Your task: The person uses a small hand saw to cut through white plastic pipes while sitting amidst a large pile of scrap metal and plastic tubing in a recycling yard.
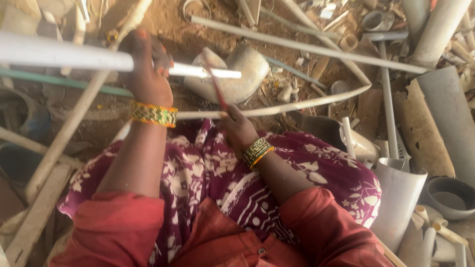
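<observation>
Dirt ground littered with grey plastic pipe scrap on all sides. Left hand point(148, 74), upper left of frame, is wrapped tight around a long white plastic pipe point(64, 54). Right hand point(238, 127), centre, pinches a thin red blade point(213, 84) against the pipe's end; looks like scraping or cutting there. Next stroke needs the pipe held steady. Little open room; a grey elbow fitting point(242, 74) sits just behind.

This looks like a scrap yard for old plastic pipes — long white pipes point(307, 47), fat grey tubes point(448, 113) and broken bits lie all over the dirt ground point(173, 24).
</observation>
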